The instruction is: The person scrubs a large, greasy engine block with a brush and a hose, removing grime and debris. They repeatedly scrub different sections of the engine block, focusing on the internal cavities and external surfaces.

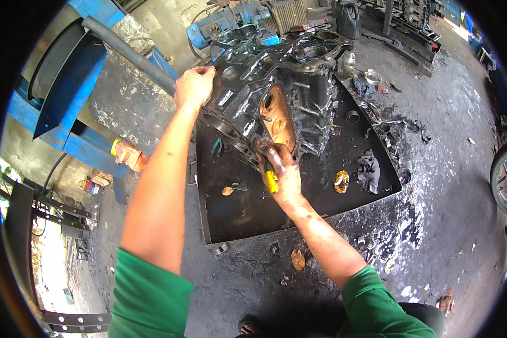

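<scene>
A dark, oily engine block (315,107) lies in a black metal tray (248,219), with a tan, rust-coloured panel (279,118) on its side. My left hand (195,87) is closed at the block's far left edge, by the end of a grey pipe (132,53); what its fingers grip is hidden. Blackened with grease, my right hand (280,169) wraps round a tool with a yellow handle (272,181). The tool's working end is hidden against the block's near edge, beside a dark metal flange (228,129).
A dark rag (369,172) and a yellowish ring-shaped piece (341,181) lie in the tray's right part. Blue steel framework (76,112) stands at left. Behind the block are a blue motor (225,28) and a black jug (347,19). A wheel (502,179) is at far right.
</scene>
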The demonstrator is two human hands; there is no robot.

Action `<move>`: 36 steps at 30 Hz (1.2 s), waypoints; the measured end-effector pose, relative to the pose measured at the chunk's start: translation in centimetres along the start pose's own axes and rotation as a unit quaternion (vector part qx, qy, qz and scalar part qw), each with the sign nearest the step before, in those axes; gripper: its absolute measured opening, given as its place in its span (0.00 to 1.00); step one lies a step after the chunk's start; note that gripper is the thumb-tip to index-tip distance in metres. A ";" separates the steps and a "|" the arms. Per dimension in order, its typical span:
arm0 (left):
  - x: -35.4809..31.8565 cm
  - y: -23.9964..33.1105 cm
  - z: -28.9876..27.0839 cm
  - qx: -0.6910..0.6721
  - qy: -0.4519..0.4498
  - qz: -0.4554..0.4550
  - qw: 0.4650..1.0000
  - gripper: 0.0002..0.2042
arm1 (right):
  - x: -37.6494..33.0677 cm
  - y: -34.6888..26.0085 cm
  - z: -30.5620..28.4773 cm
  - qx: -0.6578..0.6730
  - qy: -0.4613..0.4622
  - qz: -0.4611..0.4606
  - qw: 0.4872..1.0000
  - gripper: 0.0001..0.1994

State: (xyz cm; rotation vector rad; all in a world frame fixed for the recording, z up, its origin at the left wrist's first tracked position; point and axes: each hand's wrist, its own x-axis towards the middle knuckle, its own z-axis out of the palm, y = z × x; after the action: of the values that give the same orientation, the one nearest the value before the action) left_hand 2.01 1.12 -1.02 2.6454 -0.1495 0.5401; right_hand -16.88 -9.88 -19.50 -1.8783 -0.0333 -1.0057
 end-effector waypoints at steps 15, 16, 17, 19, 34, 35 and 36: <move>-0.9 1.0 -0.9 -0.013 -0.003 -0.009 1.000 0.22 | 1.4 -2.1 -0.2 0.182 0.071 0.037 0.980 0.10; -1.1 1.0 -0.9 -0.010 -0.006 -0.012 1.000 0.22 | 1.1 -2.2 0.0 0.256 0.021 0.173 0.951 0.10; -1.2 1.0 -0.9 -0.004 -0.013 -0.018 1.000 0.22 | 1.0 -2.0 0.1 0.315 0.023 0.200 0.927 0.13; -1.1 1.0 -1.0 -0.010 -0.005 -0.008 1.000 0.22 | 0.5 -1.7 0.7 0.401 0.093 0.191 0.891 0.14; -0.6 0.6 -0.5 0.004 -0.015 -0.008 1.000 0.22 | 1.2 -1.5 0.0 0.403 0.047 0.214 0.889 0.13; -0.5 0.5 -0.4 0.002 -0.014 -0.007 1.000 0.22 | 1.5 -1.6 -0.2 0.432 0.082 0.175 0.881 0.14; -0.4 0.4 -0.4 0.000 -0.012 -0.008 1.000 0.22 | 1.6 -1.8 -0.1 0.406 0.089 0.189 0.890 0.14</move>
State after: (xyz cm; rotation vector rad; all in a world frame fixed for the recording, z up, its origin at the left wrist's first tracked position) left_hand 1.42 0.91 -0.69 2.6523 -0.1362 0.5025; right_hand -16.62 -9.61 -17.09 -0.9681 0.0189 -0.7210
